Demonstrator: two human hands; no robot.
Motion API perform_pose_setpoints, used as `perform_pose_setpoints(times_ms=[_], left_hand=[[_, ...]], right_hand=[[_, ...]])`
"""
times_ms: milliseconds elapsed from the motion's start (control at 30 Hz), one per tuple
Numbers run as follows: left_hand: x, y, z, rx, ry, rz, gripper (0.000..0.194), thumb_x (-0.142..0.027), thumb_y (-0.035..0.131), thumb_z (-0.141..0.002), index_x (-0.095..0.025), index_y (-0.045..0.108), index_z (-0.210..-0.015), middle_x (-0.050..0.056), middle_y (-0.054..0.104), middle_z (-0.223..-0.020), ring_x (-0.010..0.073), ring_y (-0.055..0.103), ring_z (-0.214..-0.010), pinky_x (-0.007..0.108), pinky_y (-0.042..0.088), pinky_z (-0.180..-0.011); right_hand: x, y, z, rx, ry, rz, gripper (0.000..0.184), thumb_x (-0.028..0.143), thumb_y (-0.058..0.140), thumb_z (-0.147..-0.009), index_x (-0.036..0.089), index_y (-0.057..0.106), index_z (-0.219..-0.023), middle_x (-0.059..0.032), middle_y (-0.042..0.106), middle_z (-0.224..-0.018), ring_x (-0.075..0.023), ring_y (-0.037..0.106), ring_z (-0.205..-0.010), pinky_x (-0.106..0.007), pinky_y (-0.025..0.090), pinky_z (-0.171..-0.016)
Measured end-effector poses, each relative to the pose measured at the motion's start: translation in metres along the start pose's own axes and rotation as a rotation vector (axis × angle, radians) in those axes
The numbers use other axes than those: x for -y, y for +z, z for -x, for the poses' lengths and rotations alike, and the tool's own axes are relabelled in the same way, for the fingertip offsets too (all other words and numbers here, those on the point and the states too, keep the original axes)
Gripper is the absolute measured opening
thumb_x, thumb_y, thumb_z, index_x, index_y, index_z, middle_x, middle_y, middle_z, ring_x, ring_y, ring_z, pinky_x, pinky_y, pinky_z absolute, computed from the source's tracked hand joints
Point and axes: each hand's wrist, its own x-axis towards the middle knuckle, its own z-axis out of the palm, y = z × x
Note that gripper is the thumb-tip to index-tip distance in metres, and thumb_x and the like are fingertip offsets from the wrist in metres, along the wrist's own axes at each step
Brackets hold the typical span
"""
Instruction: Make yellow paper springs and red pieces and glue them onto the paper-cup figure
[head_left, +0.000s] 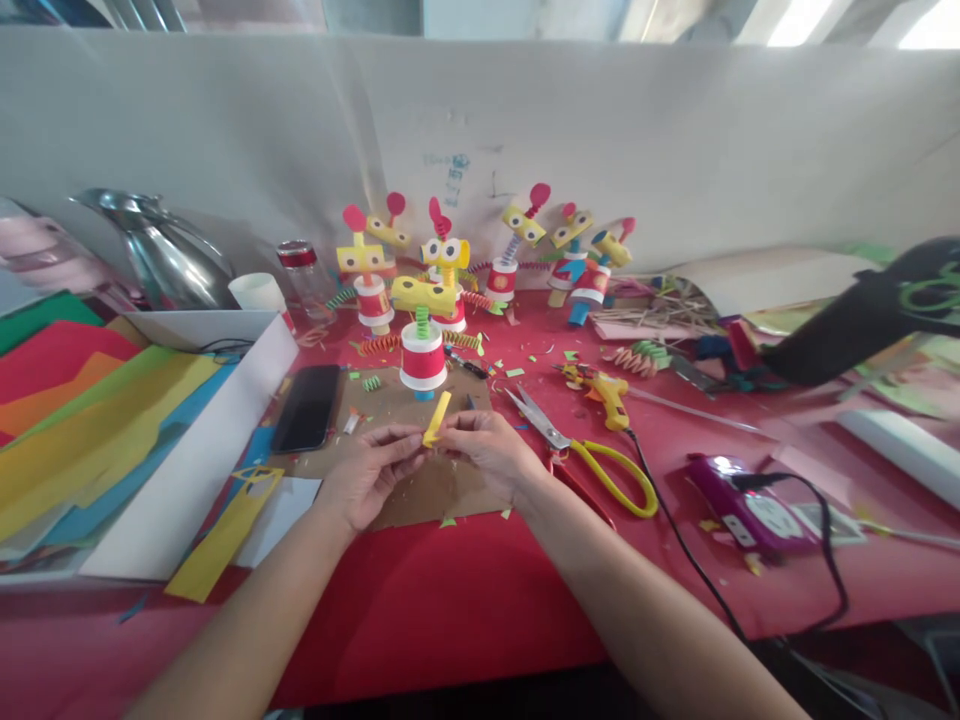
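Observation:
My left hand [381,468] and my right hand [484,445] meet over the brown cardboard mat [420,505]. Between their fingertips they pinch a narrow yellow paper strip [438,415], bent at its lower end and pointing up. Right behind it stands a paper-cup figure [423,352] with a red band, a green spring neck, a yellow tube head and folded paper arms. Scissors [559,438] with yellow handles lie just right of my right hand. A black phone [307,408] rests left of the mat.
Several similar figures [448,262] line the wall. A box [187,440] of coloured paper fills the left, with a steel jug [161,245] behind. To the right are a yellow glue gun [607,395] with its cord, a purple device [754,505] and a black stand arm [847,320].

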Motion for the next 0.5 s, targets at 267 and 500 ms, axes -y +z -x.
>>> perform_pose_setpoints(times_ms=[267,500], left_hand=[[0.001,0.001,0.001,0.001,0.114,-0.116,0.022,-0.015,0.084,-0.058,-0.013,0.073,-0.076,0.004,0.072,-0.074,0.0109,0.067,-0.066,0.021,0.055,-0.067],[0.006,0.005,-0.001,-0.112,0.272,0.001,0.024,-0.019,0.085,-0.056,-0.014,0.073,-0.076,0.003,0.073,-0.075,0.0103,0.067,-0.067,0.022,0.053,-0.070]], right_hand=[[0.004,0.000,0.000,-0.011,-0.017,0.109,0.009,0.026,0.074,-0.064,0.017,0.073,-0.063,0.0000,0.067,-0.060,-0.0091,0.053,-0.056,-0.025,0.042,-0.059],[-0.003,0.011,0.005,0.081,-0.112,-0.048,0.028,0.022,0.081,-0.057,0.020,0.072,-0.084,-0.0002,0.073,-0.080,-0.0143,0.066,-0.079,-0.029,0.048,-0.080]])
